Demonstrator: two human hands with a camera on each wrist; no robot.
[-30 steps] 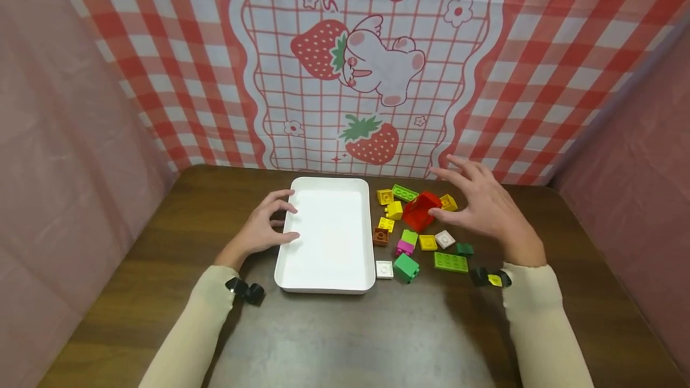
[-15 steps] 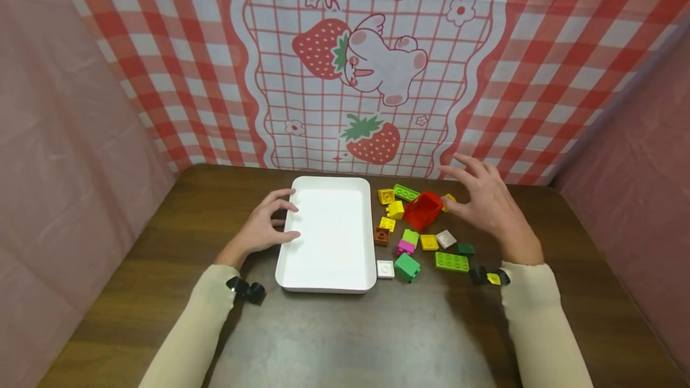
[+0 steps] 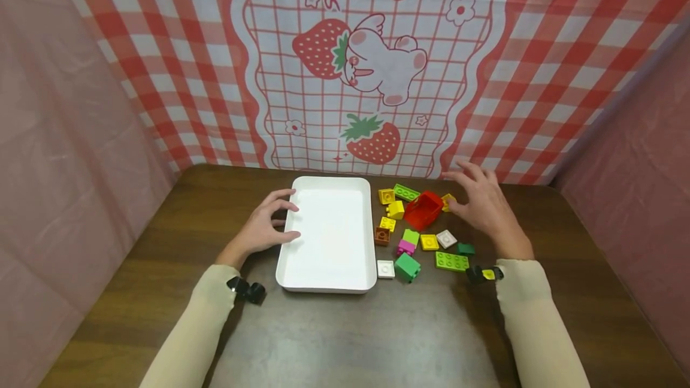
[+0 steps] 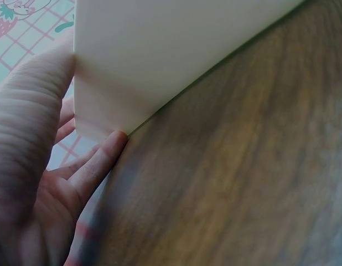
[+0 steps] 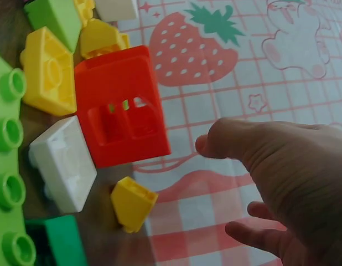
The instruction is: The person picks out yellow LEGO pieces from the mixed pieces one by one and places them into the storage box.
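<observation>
At the left long side of a white tray (image 3: pixel 329 232), my left hand (image 3: pixel 257 226) grips the rim. Its thumb and some fingertips reach over the edge, and in the left wrist view another fingertip touches the outer wall of the tray (image 4: pixel 154 55). My right hand (image 3: pixel 484 205) hovers with fingers spread and nothing in it. Nearest to it is a small yellow brick (image 3: pixel 447 201), with the red hollow block (image 3: pixel 423 210) beside that. In the right wrist view the same yellow brick (image 5: pixel 133 203) lies apart from my thumb.
Toy bricks lie right of the tray: a lime plate (image 3: pixel 451 261), a green block (image 3: pixel 407 267), white tiles (image 3: pixel 385 269), a brown brick (image 3: pixel 381 236) and several yellow ones. A strawberry-print cloth (image 3: pixel 372 142) hangs behind the wooden table (image 3: pixel 345 340).
My right hand has moved away from the red block, slightly right and then down, close to the small yellow brick. The left hand and the tray keep their places.
</observation>
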